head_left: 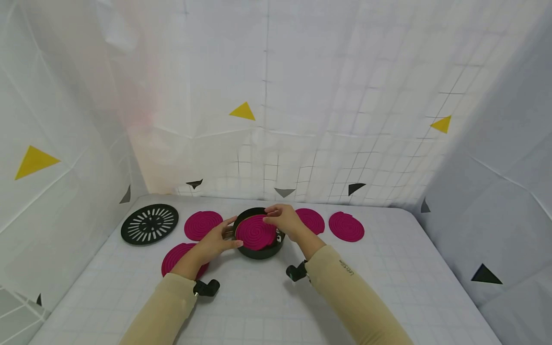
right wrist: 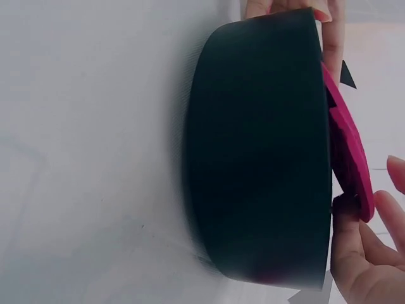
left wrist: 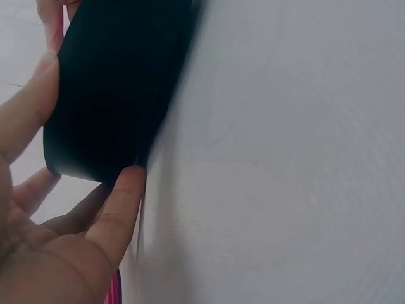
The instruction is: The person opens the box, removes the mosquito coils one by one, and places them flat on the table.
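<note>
A round black mosquito-coil holder (head_left: 255,255) stands on the white table, with a pink mosquito coil (head_left: 256,233) tilted in its mouth. My left hand (head_left: 217,239) grips the holder's left side, fingers and thumb spread around its wall (left wrist: 114,95). From the right, my right hand (head_left: 284,220) pinches the coil's edge at the rim. The right wrist view shows the coil (right wrist: 354,152) partly sticking out above the holder (right wrist: 259,152), with a finger beneath its edge. What lies under the coil inside the holder is mostly hidden.
A black slotted lid (head_left: 151,223) lies at the back left. Pink coils lie around: one left of the holder (head_left: 202,226), one partly under my left forearm (head_left: 174,258), one behind my right hand (head_left: 312,221), and one farther right (head_left: 346,227). White sheeted walls surround the table.
</note>
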A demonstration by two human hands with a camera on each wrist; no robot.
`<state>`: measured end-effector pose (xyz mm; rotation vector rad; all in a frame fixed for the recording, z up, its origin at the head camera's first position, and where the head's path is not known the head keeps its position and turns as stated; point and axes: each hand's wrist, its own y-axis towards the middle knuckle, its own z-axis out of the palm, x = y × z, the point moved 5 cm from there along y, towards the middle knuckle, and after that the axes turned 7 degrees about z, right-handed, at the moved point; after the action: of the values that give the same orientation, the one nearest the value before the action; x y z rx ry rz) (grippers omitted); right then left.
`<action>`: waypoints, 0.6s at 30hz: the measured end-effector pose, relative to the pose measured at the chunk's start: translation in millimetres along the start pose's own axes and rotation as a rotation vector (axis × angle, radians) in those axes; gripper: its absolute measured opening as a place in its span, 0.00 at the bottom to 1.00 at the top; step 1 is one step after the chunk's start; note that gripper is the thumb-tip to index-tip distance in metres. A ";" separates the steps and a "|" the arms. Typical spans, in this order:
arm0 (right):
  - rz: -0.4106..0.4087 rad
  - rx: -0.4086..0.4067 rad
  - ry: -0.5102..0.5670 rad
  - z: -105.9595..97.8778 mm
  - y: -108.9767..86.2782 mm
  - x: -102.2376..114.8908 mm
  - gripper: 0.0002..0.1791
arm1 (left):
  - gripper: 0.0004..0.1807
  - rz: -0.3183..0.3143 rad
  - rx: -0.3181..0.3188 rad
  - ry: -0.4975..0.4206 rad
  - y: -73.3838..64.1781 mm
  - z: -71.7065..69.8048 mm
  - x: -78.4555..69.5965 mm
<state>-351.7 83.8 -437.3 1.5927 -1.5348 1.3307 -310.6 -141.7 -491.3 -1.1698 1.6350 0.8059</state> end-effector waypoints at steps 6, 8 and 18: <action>0.058 0.034 0.097 -2.6 3.8 -2.7 0.23 | 0.49 -0.003 0.000 0.001 0.0 0.5 1.3; 0.077 0.050 0.135 -3.8 4.0 -2.4 0.23 | 0.50 -0.006 -0.002 -0.003 -0.1 0.3 1.4; 0.112 0.148 0.167 -2.0 0.6 -0.1 0.23 | 0.50 -0.008 -0.006 0.005 0.0 -0.1 0.4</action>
<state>-352.8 85.5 -436.8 1.4579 -1.4713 1.6288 -310.6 -141.9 -491.6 -1.1829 1.6315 0.8042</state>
